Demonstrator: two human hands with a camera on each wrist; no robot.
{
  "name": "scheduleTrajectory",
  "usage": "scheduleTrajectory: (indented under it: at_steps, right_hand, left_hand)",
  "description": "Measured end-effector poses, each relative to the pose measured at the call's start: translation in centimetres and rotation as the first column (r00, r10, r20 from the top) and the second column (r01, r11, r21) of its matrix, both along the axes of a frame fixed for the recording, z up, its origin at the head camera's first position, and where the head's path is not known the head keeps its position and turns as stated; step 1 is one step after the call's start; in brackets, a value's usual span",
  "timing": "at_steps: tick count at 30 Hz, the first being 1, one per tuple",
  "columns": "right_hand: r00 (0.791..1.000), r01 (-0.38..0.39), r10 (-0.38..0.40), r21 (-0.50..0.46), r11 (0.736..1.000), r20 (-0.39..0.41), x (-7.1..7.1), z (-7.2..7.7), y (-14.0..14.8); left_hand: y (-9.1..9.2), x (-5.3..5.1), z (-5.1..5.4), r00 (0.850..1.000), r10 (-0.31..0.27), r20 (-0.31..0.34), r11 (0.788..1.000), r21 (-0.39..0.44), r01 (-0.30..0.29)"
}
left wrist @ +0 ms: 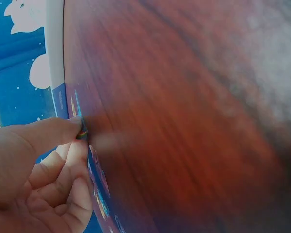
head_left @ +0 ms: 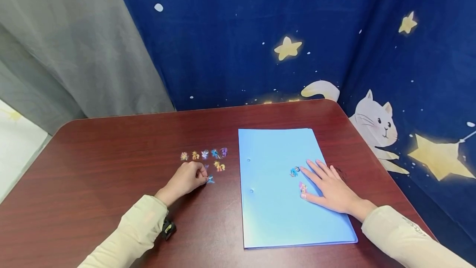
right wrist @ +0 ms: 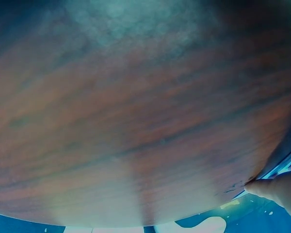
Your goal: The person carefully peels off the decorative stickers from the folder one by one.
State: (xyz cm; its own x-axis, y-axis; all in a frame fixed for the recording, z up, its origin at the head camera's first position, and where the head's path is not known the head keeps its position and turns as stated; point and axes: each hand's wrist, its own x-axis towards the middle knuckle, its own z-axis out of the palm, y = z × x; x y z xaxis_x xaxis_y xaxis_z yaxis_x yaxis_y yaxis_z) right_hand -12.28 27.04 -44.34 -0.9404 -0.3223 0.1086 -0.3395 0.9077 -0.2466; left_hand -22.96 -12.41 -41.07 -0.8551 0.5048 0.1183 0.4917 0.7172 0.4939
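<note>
My left hand [head_left: 189, 178] pinches a small blue pony sticker [head_left: 210, 179] between thumb and fingertips, low over the table. In the left wrist view, a rainbow-coloured edge of that sticker [left wrist: 82, 134] shows under the thumb. Just beyond the hand lie an orange pony sticker [head_left: 219, 166] and a row of several more, including a purple one [head_left: 223, 152]. Spread flat, my right hand [head_left: 332, 189] rests on a light blue folder [head_left: 275, 218]. A blue pony sticker [head_left: 294, 172] lies by its index fingertip, and a pink-maned one [head_left: 303, 187] by its thumb.
The folder lies on a dark red-brown wooden table [head_left: 122, 156] with rounded far corners. Behind the table hang a blue curtain [head_left: 230, 40] with stars and a cat, and a grey curtain [head_left: 74, 44] at the left. A dark wrist device [head_left: 168, 228] shows under the left sleeve.
</note>
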Motion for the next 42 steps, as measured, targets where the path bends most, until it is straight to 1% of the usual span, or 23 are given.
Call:
scheduleTrajectory:
  at_steps: [7, 10, 14, 16, 22, 24, 34, 37, 39, 42]
  right_hand:
    - [1.000, 0.003, -0.003, -0.004, 1.000, 0.009, 0.0, 0.0, 0.0]
    - [1.000, 0.004, -0.003, -0.007, 1.000, 0.012, 0.1, 0.0, 0.0]
    - [1.000, 0.000, 0.000, -0.009, 1.000, 0.014, 0.1, -0.1, 0.0]
    - [1.000, -0.001, 0.001, -0.010, 1.000, 0.014, 0.1, -0.2, 0.0]
    - [1.000, 0.000, 0.000, -0.007, 1.000, 0.015, 0.1, -0.1, 0.0]
    - [1.000, 0.000, 0.000, -0.005, 1.000, 0.015, 0.1, -0.1, 0.0]
    - [1.000, 0.009, -0.009, 0.009, 1.000, 0.030, -0.2, 0.2, 0.0]
    - [1.000, 0.011, -0.011, 0.011, 1.000, 0.029, -0.2, 0.2, 0.0]
    - [0.999, 0.010, -0.011, 0.003, 1.000, 0.034, -0.1, 0.1, 0.0]
    - [0.999, 0.010, -0.009, -0.019, 1.000, 0.048, 0.0, 0.1, 0.0]
  left_hand:
    - [0.1, 0.1, 0.1, 0.998, -0.026, -0.062, 0.999, -0.037, 0.024]
    - [0.3, 0.3, 0.3, 0.997, -0.029, -0.071, 0.998, -0.066, 0.024]
    - [0.5, 0.6, 0.5, 0.999, -0.016, -0.035, 0.995, -0.099, 0.012]
    - [0.6, 0.7, 0.5, 1.000, -0.021, -0.017, 0.994, -0.105, 0.019]
    - [0.4, 0.6, 0.6, 0.996, -0.091, 0.012, 0.995, -0.051, 0.091]
    - [0.3, 0.6, 0.6, 0.994, -0.105, 0.019, 0.994, -0.036, 0.106]
    - [0.3, 0.6, 0.8, 0.994, -0.108, 0.034, 0.993, -0.039, 0.109]
    - [0.3, 0.7, 0.9, 0.993, -0.114, 0.038, 0.992, -0.053, 0.116]
    - [0.5, 0.8, 1.0, 0.992, -0.121, 0.041, 0.989, -0.076, 0.124]
    - [1.3, 0.9, 1.5, 0.990, -0.141, 0.021, 0.982, -0.122, 0.142]
